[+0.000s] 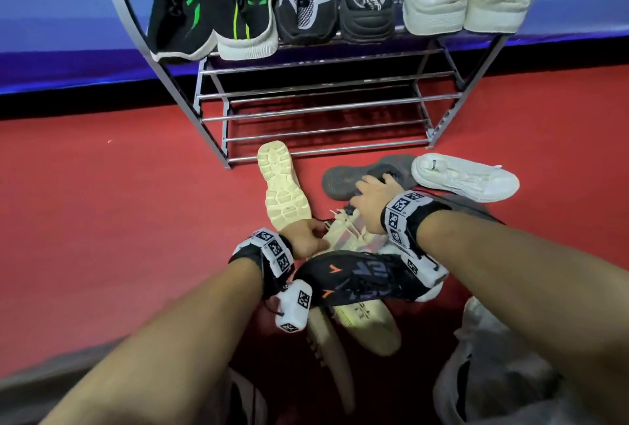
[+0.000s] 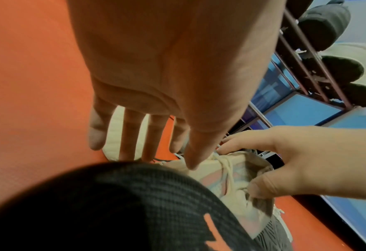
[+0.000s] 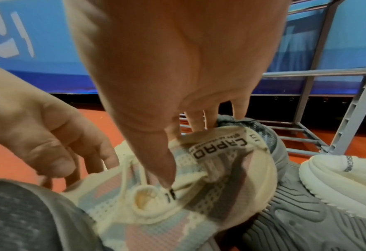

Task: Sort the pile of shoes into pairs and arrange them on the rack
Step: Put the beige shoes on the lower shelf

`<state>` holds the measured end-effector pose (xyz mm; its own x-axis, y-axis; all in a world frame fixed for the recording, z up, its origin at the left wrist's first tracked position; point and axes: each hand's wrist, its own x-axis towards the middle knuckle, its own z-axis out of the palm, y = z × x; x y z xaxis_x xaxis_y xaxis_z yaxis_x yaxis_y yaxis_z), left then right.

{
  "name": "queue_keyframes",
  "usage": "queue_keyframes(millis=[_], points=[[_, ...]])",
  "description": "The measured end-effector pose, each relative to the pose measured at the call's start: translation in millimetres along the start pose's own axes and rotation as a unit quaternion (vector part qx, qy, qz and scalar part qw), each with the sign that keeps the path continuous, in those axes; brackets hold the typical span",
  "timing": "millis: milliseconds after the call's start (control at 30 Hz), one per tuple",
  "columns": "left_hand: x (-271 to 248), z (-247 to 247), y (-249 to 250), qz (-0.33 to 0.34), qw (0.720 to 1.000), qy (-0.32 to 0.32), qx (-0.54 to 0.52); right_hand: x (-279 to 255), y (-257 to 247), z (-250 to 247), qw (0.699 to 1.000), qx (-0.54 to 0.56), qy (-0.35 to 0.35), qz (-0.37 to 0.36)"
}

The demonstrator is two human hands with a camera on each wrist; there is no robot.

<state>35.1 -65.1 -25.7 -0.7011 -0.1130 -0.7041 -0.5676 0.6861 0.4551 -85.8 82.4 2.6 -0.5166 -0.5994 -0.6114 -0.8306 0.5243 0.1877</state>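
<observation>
cream knit shoe [image 3: 177,195] partly hidden under black shoe [image 1: 367,278], rack [image 3: 352,112] top cropped by frame edge

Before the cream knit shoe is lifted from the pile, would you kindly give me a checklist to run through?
1. Right hand grip on the cream knit shoe collar, thumb on top, fingers behind the heel: ok.
2. Left hand thumb on its laced front: ok.
3. Black shoe off it: not ok, overlaps it.
4. Laces free: cannot tell.
5. Mate found; sole-up cream shoe lies nearby: cannot tell.
6. Rack lower bars free: ok.
</observation>
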Motion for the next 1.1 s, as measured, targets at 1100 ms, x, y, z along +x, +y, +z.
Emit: queue_keyframes(millis=[1100], points=[[-49.0,-37.3,9.2,0.076,0.956,0.193,-0.207,-51.6,-2.4,-70.6,0.838,0.459,0.295,0.009]])
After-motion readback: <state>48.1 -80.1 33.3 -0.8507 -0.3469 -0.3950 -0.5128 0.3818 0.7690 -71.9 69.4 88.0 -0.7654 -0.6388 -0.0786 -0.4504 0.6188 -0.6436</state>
